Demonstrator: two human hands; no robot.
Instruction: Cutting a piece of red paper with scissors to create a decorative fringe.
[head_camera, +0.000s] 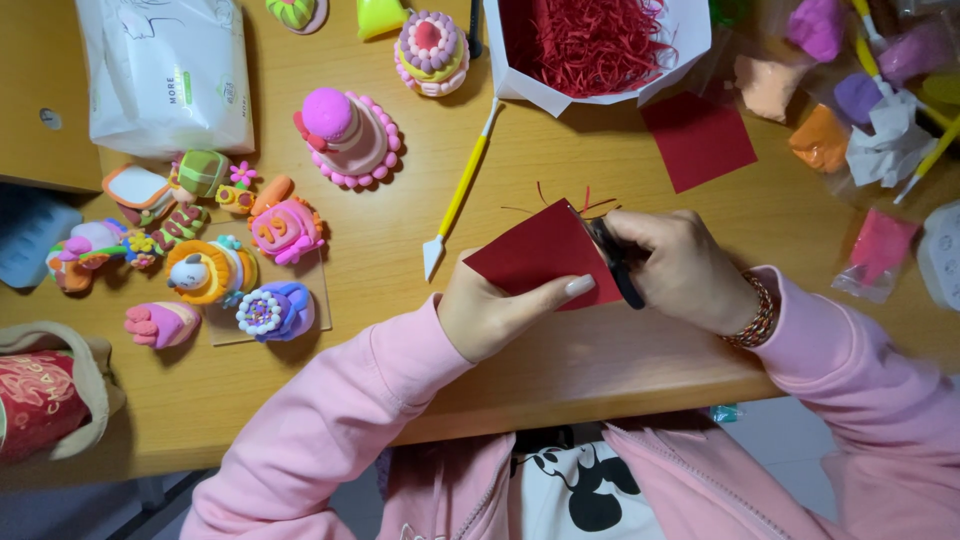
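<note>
Item: red paper sheet (535, 258), over the desk edge; our left hand (490, 315) pinches it, our right hand (680, 270) grips black scissors (615, 262) (blades probably cutting). Yellow modelling tool (460, 190) nearby.

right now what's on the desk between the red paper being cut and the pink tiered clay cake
In the head view, a yellow-handled modelling tool lies slanted between the red paper and the pink clay cake; otherwise bare desk.

clay figures (215, 250) left of hands | box (600, 50) behind | tool (455, 195) between
</note>
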